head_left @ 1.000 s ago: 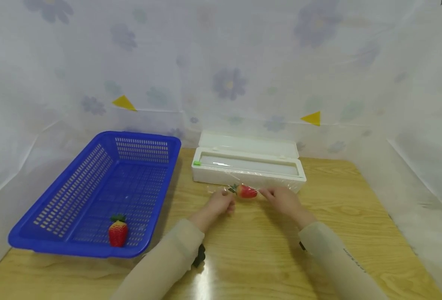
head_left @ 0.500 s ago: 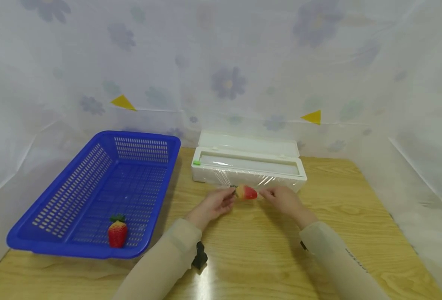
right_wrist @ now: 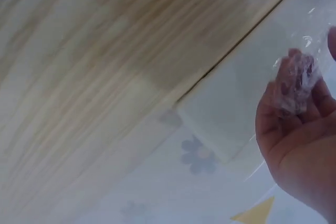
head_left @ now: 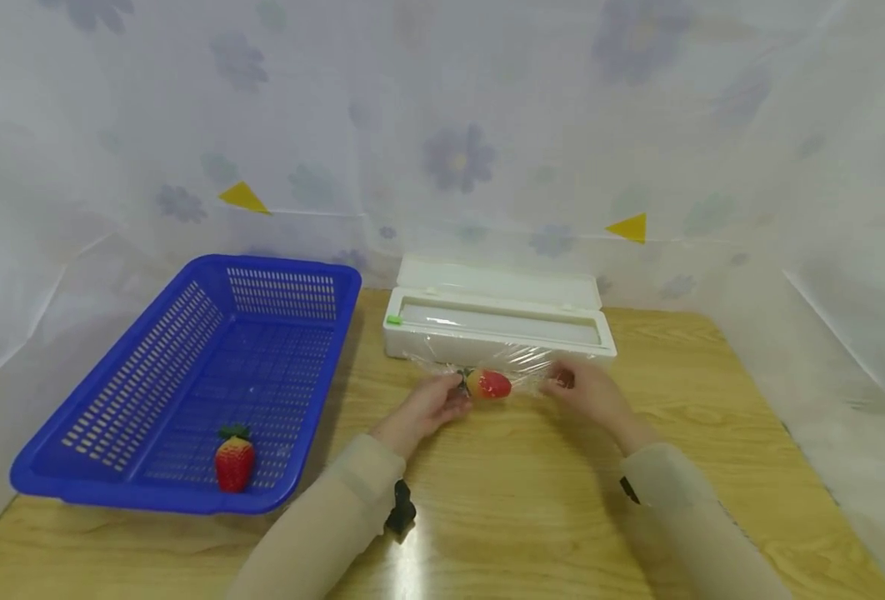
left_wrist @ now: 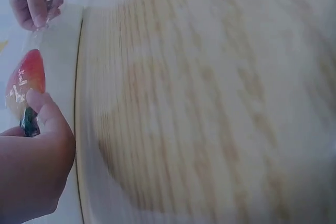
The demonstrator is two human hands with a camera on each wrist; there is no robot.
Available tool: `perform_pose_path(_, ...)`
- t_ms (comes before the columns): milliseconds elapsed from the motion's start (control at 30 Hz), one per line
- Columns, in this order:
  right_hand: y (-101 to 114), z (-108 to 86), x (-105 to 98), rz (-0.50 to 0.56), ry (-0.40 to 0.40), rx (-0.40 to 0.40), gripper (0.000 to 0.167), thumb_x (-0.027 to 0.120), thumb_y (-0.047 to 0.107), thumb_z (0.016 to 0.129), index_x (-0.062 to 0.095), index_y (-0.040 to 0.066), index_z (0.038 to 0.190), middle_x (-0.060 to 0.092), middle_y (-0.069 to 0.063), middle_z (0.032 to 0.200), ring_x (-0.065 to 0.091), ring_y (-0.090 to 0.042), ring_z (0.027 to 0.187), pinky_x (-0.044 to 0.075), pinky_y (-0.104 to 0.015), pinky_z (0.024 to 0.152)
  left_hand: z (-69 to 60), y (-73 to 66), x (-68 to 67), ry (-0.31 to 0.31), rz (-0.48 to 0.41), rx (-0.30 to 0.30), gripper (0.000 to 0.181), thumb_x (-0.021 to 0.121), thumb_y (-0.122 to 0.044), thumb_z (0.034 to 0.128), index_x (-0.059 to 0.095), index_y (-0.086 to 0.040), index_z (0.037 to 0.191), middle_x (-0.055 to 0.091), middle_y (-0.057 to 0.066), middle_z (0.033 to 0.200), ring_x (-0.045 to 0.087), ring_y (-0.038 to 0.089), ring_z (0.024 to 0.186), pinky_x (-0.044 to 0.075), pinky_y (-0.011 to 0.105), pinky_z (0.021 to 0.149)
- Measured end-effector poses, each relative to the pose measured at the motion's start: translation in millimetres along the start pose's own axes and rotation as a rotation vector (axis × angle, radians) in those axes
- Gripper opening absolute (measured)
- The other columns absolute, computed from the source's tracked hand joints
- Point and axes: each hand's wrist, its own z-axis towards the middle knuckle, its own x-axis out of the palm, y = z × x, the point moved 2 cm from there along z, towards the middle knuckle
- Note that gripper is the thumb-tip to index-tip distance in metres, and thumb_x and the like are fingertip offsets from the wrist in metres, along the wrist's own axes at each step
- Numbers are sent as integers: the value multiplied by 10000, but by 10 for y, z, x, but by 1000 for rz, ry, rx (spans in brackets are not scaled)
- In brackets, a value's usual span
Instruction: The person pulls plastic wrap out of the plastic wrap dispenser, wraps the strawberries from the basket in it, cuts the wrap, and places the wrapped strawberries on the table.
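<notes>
A strawberry (head_left: 491,384) lies sideways in the air in front of the white box, wrapped in clear cling film (head_left: 527,358). My left hand (head_left: 426,406) pinches it at the green leafy end. In the left wrist view, the thumb lies against the strawberry (left_wrist: 32,72) and the film glints on its side. My right hand (head_left: 594,398) holds the film to the right of the strawberry, fingers curled. The right wrist view shows a crumpled bunch of cling film (right_wrist: 295,85) at those fingers.
An open white cling film box (head_left: 420,342) with a green slider (head_left: 394,320) stands behind the hands, its lid raised. On the left is a blue basket (head_left: 330,375) holding another strawberry (head_left: 234,463). The wooden table (head_left: 517,500) meets a flowered curtain (head_left: 457,100) at the back.
My right hand has moved slightly right and turned, with film now bunched at its fingers. The strawberry has rolled over and back in my left hand, which has shifted little.
</notes>
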Motion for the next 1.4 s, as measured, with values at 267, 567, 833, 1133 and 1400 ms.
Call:
perform_pose_path(267, -36, -120, -105, -187, -433, -153, 233, 669, 90, 810, 603, -29, 998, 607, -215, 980, 547, -392, 936, 453, -509, 816, -28, -48, 20, -18, 69, 14, 236, 398, -107, 982, 524, 68, 1077, 560, 52, 758, 556, 122, 680, 496, 189, 640)
perform_pose_path(567, 599, -167, 179, -511, -357, -652, 560, 727, 165, 741, 533, -9, 1237, 595, -151, 1155, 561, -312, 1051, 468, -449, 900, -42, -85, 32, -38, 83, 12, 263, 396, -103, 984, 508, 88, 1125, 566, 61, 755, 577, 124, 674, 532, 231, 692)
perform_pose_path(833, 686, -85, 354, -571, -253, -515, 439, 723, 136, 794, 588, 56, 1203, 656, -69, 1066, 622, -247, 972, 525, -384, 825, -58, -69, 43, -43, 4, -17, 347, 420, -240, 974, 507, 40, 1158, 639, 234, 1062, 643, 264, 921, 525, 384, 885)
perform_pose_path(1133, 697, -42, 378, -514, -278, -513, 401, 729, 157, 789, 626, 60, 1163, 682, -71, 1008, 640, -263, 917, 543, -388, 725, -103, -93, 18, -250, -197, 70, 228, 531, -226, 921, 561, -42, 1052, 600, 29, 816, 620, 106, 644, 568, 275, 669)
perform_pose_path(1400, 716, -19, 365, -518, -259, -488, 442, 755, 121, 749, 622, 37, 1161, 672, -73, 978, 624, -248, 885, 538, -368, 755, -125, -123, -23, -330, -255, 113, 105, 552, -158, 908, 539, -54, 914, 581, 7, 709, 613, 74, 561, 533, 199, 535)
